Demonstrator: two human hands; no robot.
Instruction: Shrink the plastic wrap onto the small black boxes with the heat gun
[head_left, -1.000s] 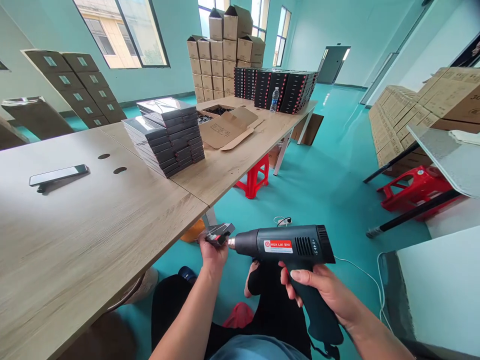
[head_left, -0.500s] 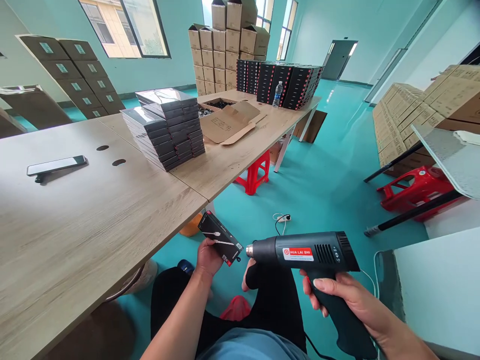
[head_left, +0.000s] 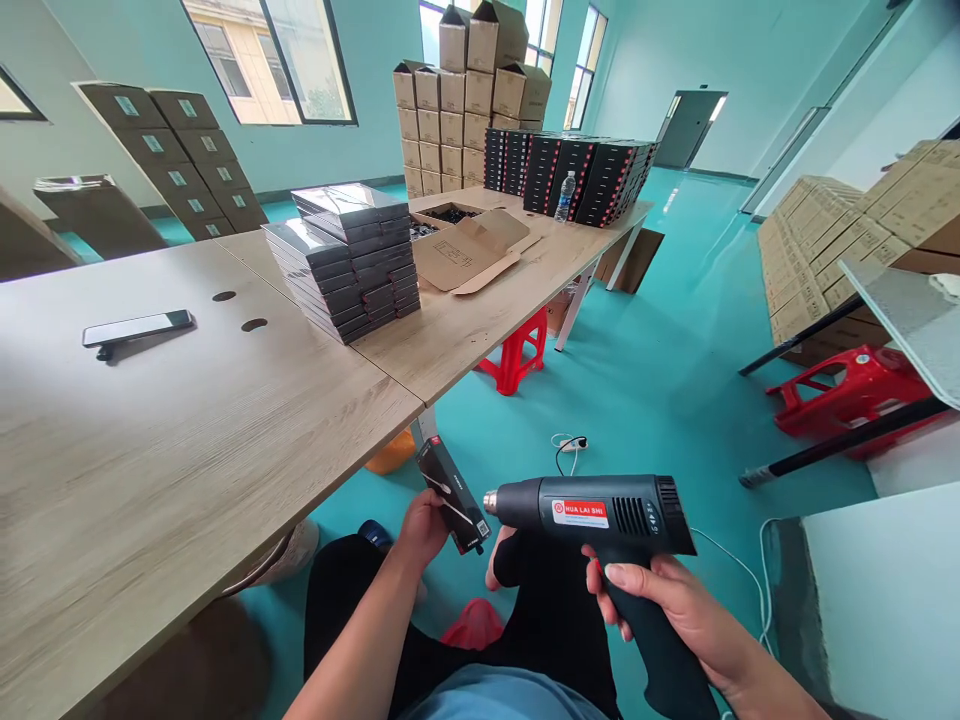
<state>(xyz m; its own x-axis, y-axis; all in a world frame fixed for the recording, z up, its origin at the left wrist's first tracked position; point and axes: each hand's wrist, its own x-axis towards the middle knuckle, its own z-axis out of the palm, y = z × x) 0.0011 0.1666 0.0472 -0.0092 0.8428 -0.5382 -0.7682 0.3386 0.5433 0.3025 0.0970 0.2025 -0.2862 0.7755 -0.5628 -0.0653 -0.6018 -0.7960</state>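
Note:
A slim black box (head_left: 454,497) with a picture of a white cable on its face is gripped in my left hand (head_left: 424,528), tilted, beyond the table's edge. My right hand (head_left: 667,610) is wrapped round the handle of a dark heat gun (head_left: 600,510) with a red and white label. The gun's metal nozzle points left and is close to the box's lower right side; whether they touch I cannot tell. On the wooden table (head_left: 315,390) stands a stack of shiny dark boxes (head_left: 352,265).
An opened carton (head_left: 465,250) lies behind the stack, with black boxes (head_left: 577,175) and a water bottle (head_left: 565,195) further back. A phone (head_left: 139,328) rests at left. Below are a red stool (head_left: 516,355) and a power strip (head_left: 574,444). Cartons line the right wall.
The box has turned in my left hand, so its printed face looks narrower and its side shows more. The heat gun has shifted slightly left. My view has also moved a little.

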